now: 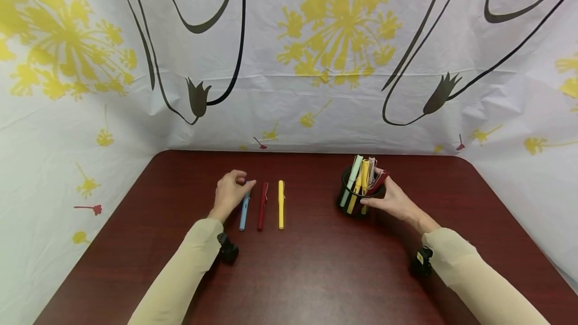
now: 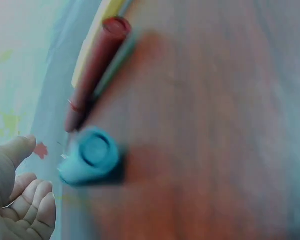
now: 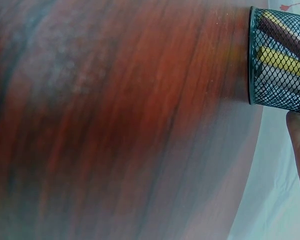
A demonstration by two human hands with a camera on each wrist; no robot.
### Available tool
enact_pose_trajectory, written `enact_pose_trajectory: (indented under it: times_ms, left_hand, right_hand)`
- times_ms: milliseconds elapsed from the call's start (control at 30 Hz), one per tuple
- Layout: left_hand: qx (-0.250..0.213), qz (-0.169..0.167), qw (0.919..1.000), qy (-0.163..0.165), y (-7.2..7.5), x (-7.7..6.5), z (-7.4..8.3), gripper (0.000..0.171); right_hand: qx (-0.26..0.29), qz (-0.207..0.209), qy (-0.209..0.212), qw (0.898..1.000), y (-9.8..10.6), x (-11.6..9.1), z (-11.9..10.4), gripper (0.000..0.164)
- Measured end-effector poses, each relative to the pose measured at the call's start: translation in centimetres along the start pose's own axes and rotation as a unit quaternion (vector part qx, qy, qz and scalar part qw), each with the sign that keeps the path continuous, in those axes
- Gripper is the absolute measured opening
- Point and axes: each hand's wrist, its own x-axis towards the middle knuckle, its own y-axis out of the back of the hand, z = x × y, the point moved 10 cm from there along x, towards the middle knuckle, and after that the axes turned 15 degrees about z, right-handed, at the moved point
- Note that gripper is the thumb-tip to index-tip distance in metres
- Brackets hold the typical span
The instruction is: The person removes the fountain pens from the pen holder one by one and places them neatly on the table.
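On the left part of the table, a blue pen (image 1: 244, 212), a dark red pen (image 1: 263, 207) and a yellow pen (image 1: 281, 204) lie side by side, roughly parallel. My left hand (image 1: 229, 194) is over the far end of the blue pen, thumb and fingers apart. The left wrist view has the hand (image 2: 22, 195) beside the blue pen (image 2: 92, 155) with nothing held. To the right, my right hand (image 1: 392, 199) grips an upright black mesh pen cup (image 1: 346, 199), thumb at its front side. Mint green, yellow, grey and dark red pens stand in the cup.
The dark red-brown wooden table (image 1: 316, 275) has rounded far corners. Behind it hangs a white cloth (image 1: 262, 99) with yellow flowers and dark stems. Small black cameras sit on the left wrist (image 1: 228, 249) and right wrist (image 1: 422, 261).
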Motion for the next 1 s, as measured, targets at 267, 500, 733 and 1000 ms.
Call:
enact_pose_trajectory:
  times_ms: [267,500,733,1000]
  left_hand:
    - [-0.094,-0.026,0.9952,-0.011,-1.2,-0.4,4.9,0.039]
    - [-0.164,-0.071,0.9834,-0.033,-3.6,-2.3,10.8,0.032]
    - [-0.207,-0.11,0.9705,-0.054,-6.6,-4.5,15.9,0.028]
    - [-0.24,-0.145,0.9573,-0.073,-9.9,-6.8,20.6,0.029]
  right_hand:
    - [-0.009,0.0,0.0,1.0,0.1,0.0,0.1,0.089]
    - [-0.008,-0.001,0.002,1.0,0.0,-0.1,0.1,0.088]
    - [-0.006,0.003,-0.003,1.0,0.1,0.0,0.1,0.091]
    - [0.01,0.011,0.016,1.0,0.1,-0.2,-0.4,0.085]
